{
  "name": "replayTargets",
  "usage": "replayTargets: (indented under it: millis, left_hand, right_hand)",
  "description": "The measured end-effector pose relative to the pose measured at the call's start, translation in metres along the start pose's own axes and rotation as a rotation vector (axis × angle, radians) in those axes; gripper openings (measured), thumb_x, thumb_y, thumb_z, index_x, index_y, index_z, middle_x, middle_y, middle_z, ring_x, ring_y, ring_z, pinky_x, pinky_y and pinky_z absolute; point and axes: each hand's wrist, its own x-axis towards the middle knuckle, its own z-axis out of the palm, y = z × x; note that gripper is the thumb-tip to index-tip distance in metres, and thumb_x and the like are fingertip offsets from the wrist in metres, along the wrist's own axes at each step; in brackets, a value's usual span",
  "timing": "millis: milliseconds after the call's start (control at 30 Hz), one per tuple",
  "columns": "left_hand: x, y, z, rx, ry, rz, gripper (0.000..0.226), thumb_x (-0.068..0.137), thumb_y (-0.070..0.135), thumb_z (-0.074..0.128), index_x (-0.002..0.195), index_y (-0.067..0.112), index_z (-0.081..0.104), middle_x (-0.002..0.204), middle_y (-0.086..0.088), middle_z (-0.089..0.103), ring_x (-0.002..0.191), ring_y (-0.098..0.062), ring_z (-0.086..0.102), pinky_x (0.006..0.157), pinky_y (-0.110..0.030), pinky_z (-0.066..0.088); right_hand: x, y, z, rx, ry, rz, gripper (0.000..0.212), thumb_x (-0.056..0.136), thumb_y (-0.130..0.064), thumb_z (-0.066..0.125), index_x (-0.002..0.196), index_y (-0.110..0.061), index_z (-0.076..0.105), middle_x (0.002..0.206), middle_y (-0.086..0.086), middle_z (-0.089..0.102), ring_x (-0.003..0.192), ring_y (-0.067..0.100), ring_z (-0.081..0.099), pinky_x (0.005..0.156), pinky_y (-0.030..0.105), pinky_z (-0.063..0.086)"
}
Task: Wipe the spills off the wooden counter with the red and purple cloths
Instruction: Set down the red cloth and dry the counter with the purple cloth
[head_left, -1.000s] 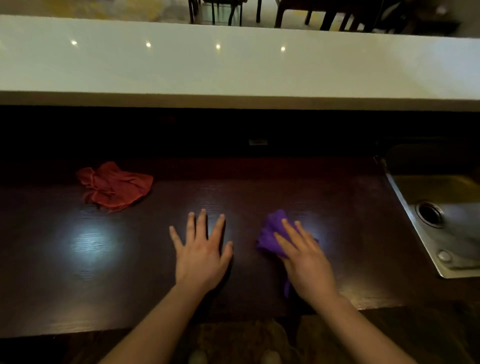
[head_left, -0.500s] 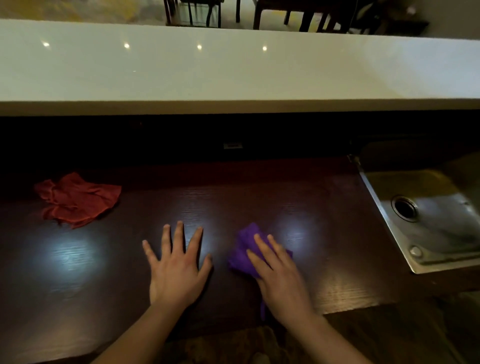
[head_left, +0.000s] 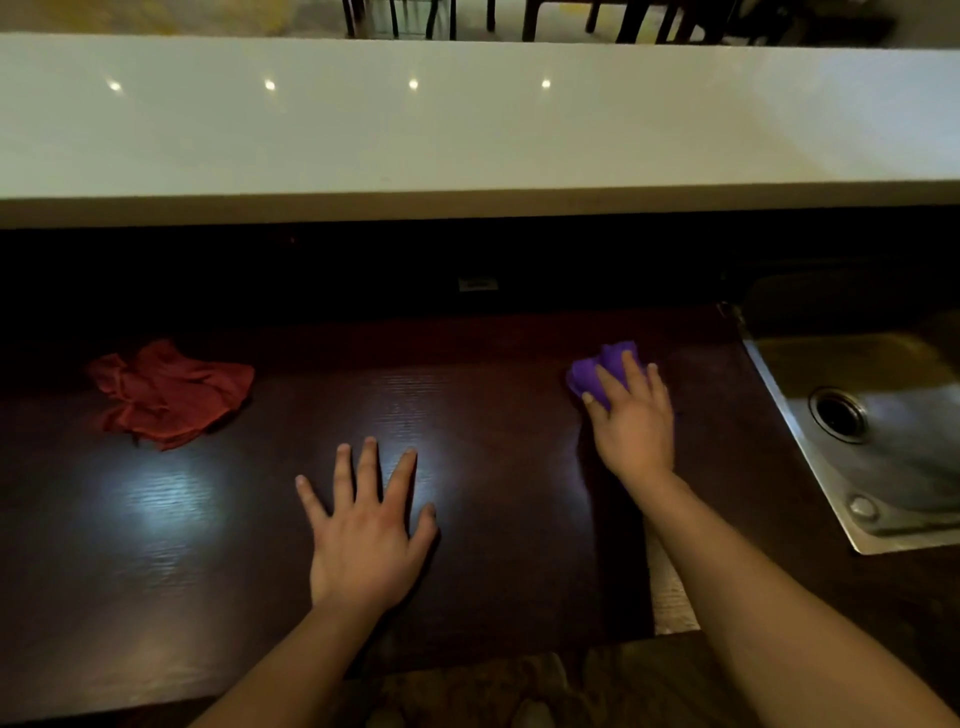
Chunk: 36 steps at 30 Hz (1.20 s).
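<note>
The red cloth (head_left: 174, 393) lay in a crumpled heap at the far left of the dark wooden bench (head_left: 493, 415), and nobody was touching it. Nearer the middle, the left hand (head_left: 366, 530) was pressed flat on the wood with its fingers spread wide, holding nothing. It looked like it was just propping the person up. Further right, the right hand (head_left: 631, 415) lay on top of the purple cloth (head_left: 597, 371), its fingers bent over the bunched cloth and pushing it down on the bench, near the back and not far from the metal sink (head_left: 883, 467). The step in hand seemed to be wiping the right part of the bench with the purple cloth. No wet spots could be made out on the dark, shiny wood, so it was hard to tell how much was left. The next move would likely call for sliding the purple cloth across the wood with steady pressure, and later reaching for the red cloth.
</note>
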Motion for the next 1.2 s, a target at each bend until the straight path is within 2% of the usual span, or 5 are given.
replayTargets:
  millis: [300,400,600,1000,1200]
  left_hand:
    - [0.0,-0.003,0.004,0.003,0.012,0.0,0.066,0.091,0.063,0.026,0.151,0.036,0.025,0.161,-0.012,0.024,0.151,-0.032,0.004,0.114,-0.07,0.004]
    - [-0.001,-0.004,0.005,-0.009,0.026,0.004,0.066,0.09,0.063,0.028,0.15,0.036,0.029,0.16,-0.012,0.027,0.151,-0.032,0.006,0.114,-0.071,0.005]
    - [0.0,-0.002,0.002,-0.001,0.014,-0.008,0.066,0.09,0.063,0.028,0.15,0.036,0.028,0.161,-0.012,0.026,0.151,-0.032,0.005,0.114,-0.071,0.005]
    - [0.0,-0.005,0.005,-0.007,0.034,0.008,0.065,0.089,0.061,0.037,0.148,0.036,0.032,0.158,-0.012,0.031,0.15,-0.033,0.011,0.113,-0.071,0.008]
    - [0.001,-0.003,0.004,0.0,0.032,-0.001,0.065,0.09,0.062,0.035,0.149,0.037,0.029,0.16,-0.011,0.027,0.151,-0.032,0.007,0.114,-0.071,0.007]
  right_hand:
    - [-0.066,-0.034,0.016,-0.06,-0.161,-0.8,0.052,0.084,-0.035,0.063,0.133,-0.021,0.053,0.149,0.011,0.042,0.137,0.036,0.038,0.111,0.052,0.03]
    - [0.0,0.021,-0.002,-0.064,-0.058,-0.447,0.048,0.078,-0.013,0.077,0.123,-0.006,0.063,0.139,0.023,0.051,0.127,0.049,0.046,0.107,0.057,0.037]
    - [0.072,0.023,-0.002,-0.079,0.022,0.015,0.046,0.094,-0.032,0.054,0.135,-0.012,0.052,0.151,0.023,0.033,0.137,0.046,0.028,0.114,0.049,0.023]
    - [-0.018,-0.065,0.03,-0.021,-0.143,-0.696,0.05,0.087,-0.039,0.061,0.133,-0.022,0.054,0.15,0.009,0.041,0.137,0.036,0.039,0.112,0.052,0.033]
    - [0.054,-0.05,0.024,-0.044,-0.05,-0.256,0.049,0.092,-0.034,0.058,0.138,-0.019,0.05,0.154,0.012,0.034,0.141,0.037,0.026,0.114,0.048,0.025]
